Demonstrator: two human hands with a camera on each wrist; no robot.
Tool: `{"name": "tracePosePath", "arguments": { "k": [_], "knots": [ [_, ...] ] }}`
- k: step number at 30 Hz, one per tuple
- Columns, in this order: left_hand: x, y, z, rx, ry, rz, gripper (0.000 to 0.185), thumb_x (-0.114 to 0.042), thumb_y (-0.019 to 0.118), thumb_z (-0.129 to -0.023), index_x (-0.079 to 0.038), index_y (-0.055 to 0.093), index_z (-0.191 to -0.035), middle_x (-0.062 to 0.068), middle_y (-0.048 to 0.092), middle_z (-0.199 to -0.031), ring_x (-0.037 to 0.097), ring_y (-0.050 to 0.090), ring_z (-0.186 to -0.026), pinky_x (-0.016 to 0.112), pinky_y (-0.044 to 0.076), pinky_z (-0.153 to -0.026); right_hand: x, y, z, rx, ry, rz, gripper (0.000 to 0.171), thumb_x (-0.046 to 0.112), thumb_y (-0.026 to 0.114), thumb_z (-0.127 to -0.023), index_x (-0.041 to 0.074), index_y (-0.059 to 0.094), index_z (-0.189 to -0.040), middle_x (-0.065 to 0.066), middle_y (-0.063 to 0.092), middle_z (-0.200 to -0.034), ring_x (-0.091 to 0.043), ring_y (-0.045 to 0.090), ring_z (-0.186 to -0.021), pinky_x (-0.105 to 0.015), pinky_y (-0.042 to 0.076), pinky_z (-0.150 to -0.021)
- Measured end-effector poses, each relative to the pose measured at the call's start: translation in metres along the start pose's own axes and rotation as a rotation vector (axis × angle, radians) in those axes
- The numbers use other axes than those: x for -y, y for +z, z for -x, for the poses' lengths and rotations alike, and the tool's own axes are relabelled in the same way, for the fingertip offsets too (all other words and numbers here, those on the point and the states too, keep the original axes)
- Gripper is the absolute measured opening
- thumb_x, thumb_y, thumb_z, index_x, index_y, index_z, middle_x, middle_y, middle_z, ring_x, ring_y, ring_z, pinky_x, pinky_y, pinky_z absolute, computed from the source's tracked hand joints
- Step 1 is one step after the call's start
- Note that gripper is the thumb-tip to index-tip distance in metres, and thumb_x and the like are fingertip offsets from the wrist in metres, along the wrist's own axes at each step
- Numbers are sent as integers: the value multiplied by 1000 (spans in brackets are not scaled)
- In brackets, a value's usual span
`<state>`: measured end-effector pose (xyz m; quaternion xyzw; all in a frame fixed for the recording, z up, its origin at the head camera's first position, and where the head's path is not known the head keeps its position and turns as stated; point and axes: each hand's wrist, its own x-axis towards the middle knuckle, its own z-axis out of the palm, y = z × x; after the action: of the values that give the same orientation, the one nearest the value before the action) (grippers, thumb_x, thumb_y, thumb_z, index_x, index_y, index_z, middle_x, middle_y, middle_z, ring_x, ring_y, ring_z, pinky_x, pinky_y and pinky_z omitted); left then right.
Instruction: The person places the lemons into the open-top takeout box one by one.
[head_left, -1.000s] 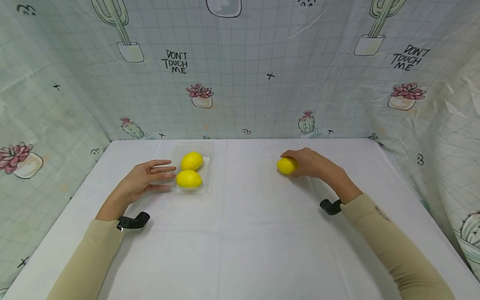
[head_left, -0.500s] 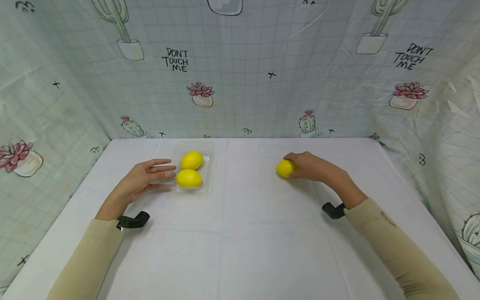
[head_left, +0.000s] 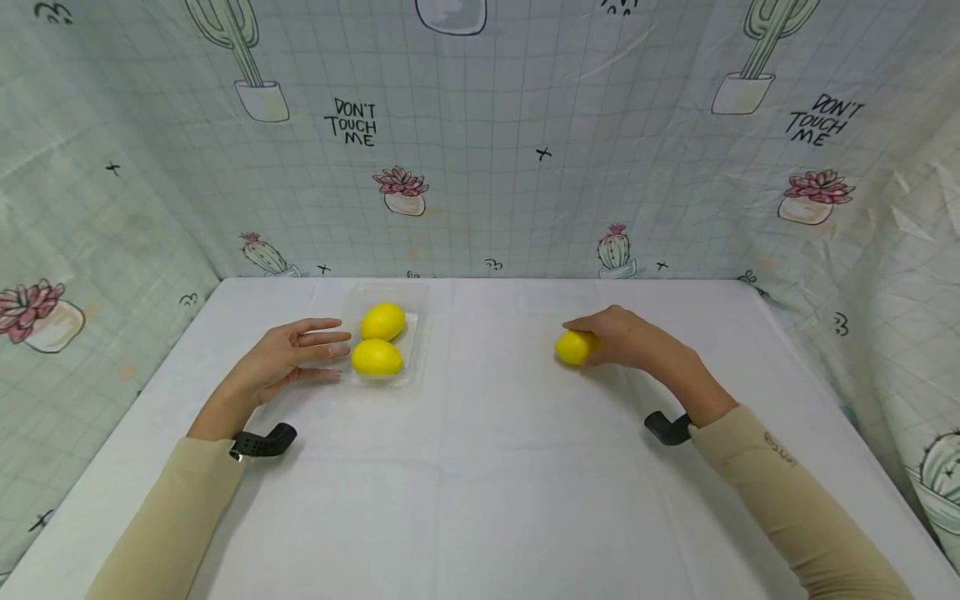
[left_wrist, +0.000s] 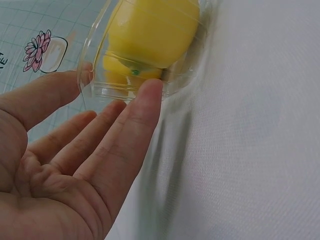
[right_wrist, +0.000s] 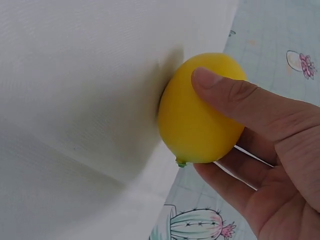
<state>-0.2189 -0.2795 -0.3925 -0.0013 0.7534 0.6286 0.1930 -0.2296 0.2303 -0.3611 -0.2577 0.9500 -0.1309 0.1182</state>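
Observation:
Two yellow lemons sit one behind the other in a clear plastic tray [head_left: 418, 305], the far lemon [head_left: 383, 321] and the near lemon [head_left: 377, 357]. My left hand [head_left: 281, 362] is at the tray's left side, its fingers stretched out. In the left wrist view, the fingertips [left_wrist: 150, 92] come right up to the clear wall. Off to the right, my right hand [head_left: 633, 340] grips a third lemon [head_left: 573, 348] from its right side. The right wrist view shows the thumb on one face of this lemon [right_wrist: 197, 130], fingers around the other, and a green stem tip at its end.
A white cloth [head_left: 480, 467] covers the table. Behind it and along both sides hangs a curtain [head_left: 480, 183] printed with cacti. Each wrist wears a black strap mount, the left one [head_left: 266, 442] and the right one [head_left: 667, 428] both close over the cloth.
My right hand has moved slightly towards me with the lemon in its grip. My left hand and the lemons in the tray have stayed in place.

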Motion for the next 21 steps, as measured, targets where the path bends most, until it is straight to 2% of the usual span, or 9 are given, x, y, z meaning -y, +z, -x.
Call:
{"name": "tracePosePath", "arguments": {
  "k": [6,11,21],
  "knots": [
    [-2,1,1,9,2,4,72,-12,66,-100,-4,26,-160,24,38,-158,16,68,-116,43,59,-92,4,1,1,-58,-36,3,54,10,85,-83,3,66,-133,-14,69,-128,-32,63,-110,-50,53,-104],
    [-3,2,2,15,8,5,74,-14,67,-100,-3,25,-160,25,38,-158,16,68,-117,43,59,-92,6,2,2,-103,-46,-3,53,13,86,-83,4,66,-131,-12,71,-122,-29,64,-101,-47,56,-98],
    [-2,3,2,15,9,10,76,-16,69,-99,-4,25,-160,24,38,-158,14,69,-114,43,59,-93,15,3,-2,-152,-56,-54,52,20,85,-84,5,65,-130,-10,72,-113,-25,63,-93,-43,58,-93]
  ]
}}
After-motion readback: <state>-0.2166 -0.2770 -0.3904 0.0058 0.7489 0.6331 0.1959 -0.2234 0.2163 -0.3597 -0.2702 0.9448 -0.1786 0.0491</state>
